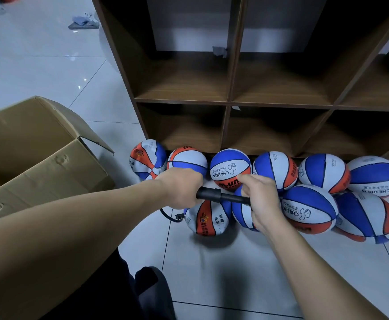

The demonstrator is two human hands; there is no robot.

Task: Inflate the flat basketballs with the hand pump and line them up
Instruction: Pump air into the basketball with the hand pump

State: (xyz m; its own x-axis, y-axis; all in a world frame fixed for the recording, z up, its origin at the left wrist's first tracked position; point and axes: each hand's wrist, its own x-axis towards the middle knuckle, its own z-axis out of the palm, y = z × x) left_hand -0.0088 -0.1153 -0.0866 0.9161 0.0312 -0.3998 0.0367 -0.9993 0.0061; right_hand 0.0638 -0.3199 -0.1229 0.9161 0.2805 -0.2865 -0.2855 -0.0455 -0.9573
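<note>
Both hands on the hand pump, held level over the floor. Left hand wrapped round the black barrel; right hand curled round the handle end, rod showing between the two. Black hose looping down from the barrel end to a small fitting beside the front ball; whether the needle is seated in that ball cannot be told.

Back row of basketballs set against the foot of the wooden shelf unit: six counted, touching side by side. Leftmost ball visibly creased and dented, judged still flat. Others in that row round and full-looking.

Front group less orderly: ball under the pump, another partly hidden behind the right hand, then two more to the right. Far-right ball looks puckered at its lower edge, possibly soft.

Open cardboard box at left; contents not visible.

Judgement: well along. Most balls inflated, first row largely lined up. Left to do: finish the ball in hand, pump the creased one and any soft ones, straighten the front group into line. Any more balls in the box unknown.
</note>
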